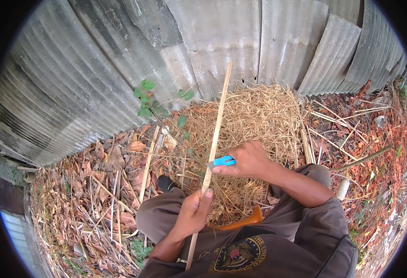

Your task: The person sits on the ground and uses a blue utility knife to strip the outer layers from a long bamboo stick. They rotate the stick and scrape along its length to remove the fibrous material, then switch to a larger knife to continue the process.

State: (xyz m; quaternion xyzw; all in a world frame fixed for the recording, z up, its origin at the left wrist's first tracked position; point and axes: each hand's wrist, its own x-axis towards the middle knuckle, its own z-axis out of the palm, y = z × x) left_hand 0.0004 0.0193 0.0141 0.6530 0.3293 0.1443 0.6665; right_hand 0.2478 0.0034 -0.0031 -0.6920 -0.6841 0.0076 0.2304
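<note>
A long, pale strip of split wood or bamboo [219, 116] runs from near my lap up toward the metal wall, tilted slightly right at its far end. My left hand [195, 212] is closed round its lower part, thumb along the top. In my right hand [249, 160] is a blue utility knife [224, 161]; the fingers wrap its handle. Its short blade lies against the strip, a little above my left hand. Beneath the strip's middle is a heap of curly, straw-coloured shavings [254, 111].
A corrugated metal wall [222, 28] stands across the far side. Dry leaves [115, 160] and thin sticks cover the ground at left. More sticks [337, 120] lie at right, near a whitish cylinder [343, 189]. An orange curved object [240, 223] sits between my legs. A green plant [145, 99] grows by the wall.
</note>
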